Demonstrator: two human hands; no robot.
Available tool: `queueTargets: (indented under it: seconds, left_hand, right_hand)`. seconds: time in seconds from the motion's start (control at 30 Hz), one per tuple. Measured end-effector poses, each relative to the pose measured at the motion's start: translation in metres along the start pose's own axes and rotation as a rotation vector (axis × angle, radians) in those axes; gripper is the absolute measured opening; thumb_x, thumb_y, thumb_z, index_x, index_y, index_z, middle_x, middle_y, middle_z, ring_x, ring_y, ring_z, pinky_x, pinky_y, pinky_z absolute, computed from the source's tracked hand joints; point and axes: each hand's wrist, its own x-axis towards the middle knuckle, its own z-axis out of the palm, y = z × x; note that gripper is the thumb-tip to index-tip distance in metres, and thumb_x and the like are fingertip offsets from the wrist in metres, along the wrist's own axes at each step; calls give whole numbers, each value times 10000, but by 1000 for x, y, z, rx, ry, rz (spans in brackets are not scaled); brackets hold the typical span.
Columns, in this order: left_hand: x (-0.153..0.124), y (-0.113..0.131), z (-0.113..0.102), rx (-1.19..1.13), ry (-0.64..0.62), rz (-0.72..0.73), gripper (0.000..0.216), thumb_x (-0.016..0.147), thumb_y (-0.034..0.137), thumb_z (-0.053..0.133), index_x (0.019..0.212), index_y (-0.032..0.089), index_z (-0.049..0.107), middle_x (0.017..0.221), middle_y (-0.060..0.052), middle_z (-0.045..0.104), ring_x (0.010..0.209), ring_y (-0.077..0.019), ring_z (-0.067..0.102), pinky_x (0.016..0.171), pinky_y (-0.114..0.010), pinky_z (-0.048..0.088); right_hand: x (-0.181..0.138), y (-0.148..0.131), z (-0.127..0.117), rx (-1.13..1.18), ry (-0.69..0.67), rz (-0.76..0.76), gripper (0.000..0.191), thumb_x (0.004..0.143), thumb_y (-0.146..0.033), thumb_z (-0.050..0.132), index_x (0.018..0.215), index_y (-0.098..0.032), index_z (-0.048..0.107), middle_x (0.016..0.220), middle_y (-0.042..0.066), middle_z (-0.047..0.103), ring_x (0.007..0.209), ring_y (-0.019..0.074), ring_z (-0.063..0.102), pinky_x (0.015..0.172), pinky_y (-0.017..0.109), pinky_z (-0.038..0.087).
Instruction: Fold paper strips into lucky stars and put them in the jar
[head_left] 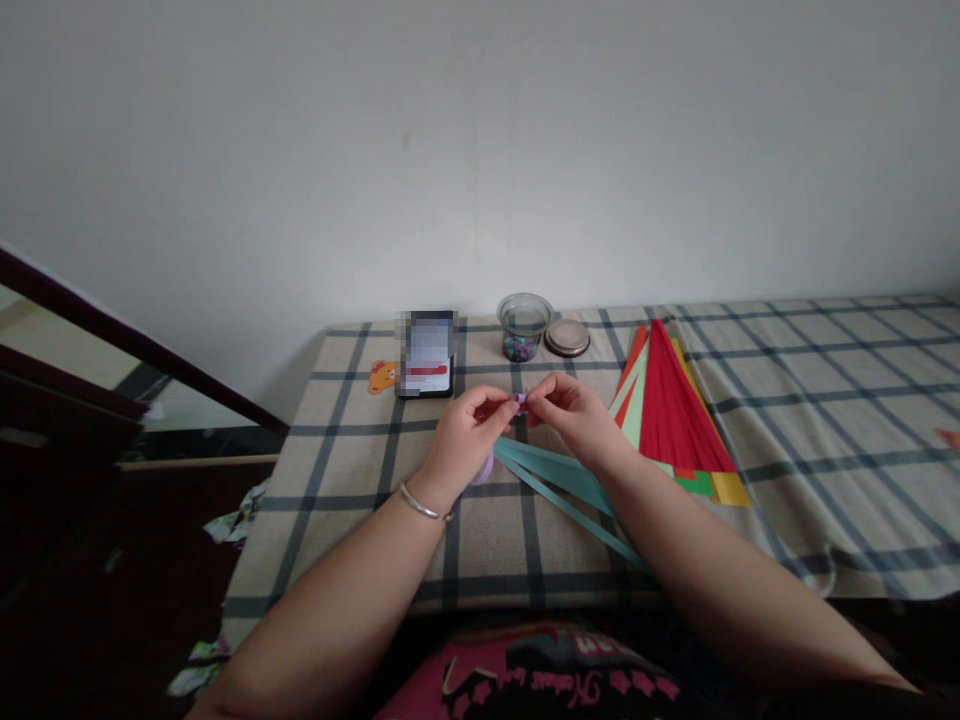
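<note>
Between my two hands, a little above the table's middle, is a small folded purple paper strip (pixel 520 402). My left hand (pixel 472 425) pinches its left side between thumb and fingertips. On its right side, the thumb and forefinger of my right hand (pixel 564 410) close on it. A loose lilac tail (pixel 484 470) of the strip hangs below my left hand. Several light-blue paper strips (pixel 562 472) lie fanned on the cloth under my hands, partly covered by my right forearm. Fingertips hide much of the folded part.
A clear jar (pixel 521 325) with small coloured pieces stands at the back, its round lid (pixel 568 338) beside it. A phone or tablet (pixel 431 352) lies left of them. Red, green, orange and yellow strips (pixel 675 420) fan out at right on the checked tablecloth (pixel 337 470).
</note>
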Motion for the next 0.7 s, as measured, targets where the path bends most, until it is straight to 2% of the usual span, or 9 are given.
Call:
queueTargets:
  seconds: [0.2, 0.43, 0.57, 0.7]
  left_hand:
    - [1, 2, -2, -49, -10, -22, 271, 796, 428, 649, 749, 165, 603, 602, 25, 566, 575, -109, 543, 584, -231, 461]
    - [3, 1, -3, -122, -27, -31, 258, 799, 400, 644, 730, 160, 578, 585, 34, 542, 577, -101, 523, 590, -225, 430]
    - [0, 2, -2, -64, 5, 20, 206, 827, 368, 616, 844, 164, 593, 731, 8, 600, 637, -101, 569, 613, -217, 463]
    - [-2, 2, -1, 32, 5, 121, 281, 782, 363, 681, 986, 181, 615, 921, -42, 655, 770, -140, 618, 699, -251, 510]
  right_hand:
    - [-3, -1, 0, 118, -33, 74, 394, 572, -470, 824, 662, -182, 571, 590, -30, 654, 541, 94, 604, 590, 245, 505]
    - [-2, 0, -3, 154, -29, 65, 390, 571, -456, 831, 653, -176, 573, 612, -26, 666, 560, 93, 617, 597, 240, 507]
    - [-2, -1, -1, 56, -25, 35, 397, 576, -475, 818, 655, -184, 560, 620, -27, 647, 571, 96, 598, 602, 251, 500]
    - [-4, -1, 3, -37, 6, -71, 400, 616, -517, 777, 666, -201, 539, 617, -26, 623, 581, 111, 586, 608, 274, 496]
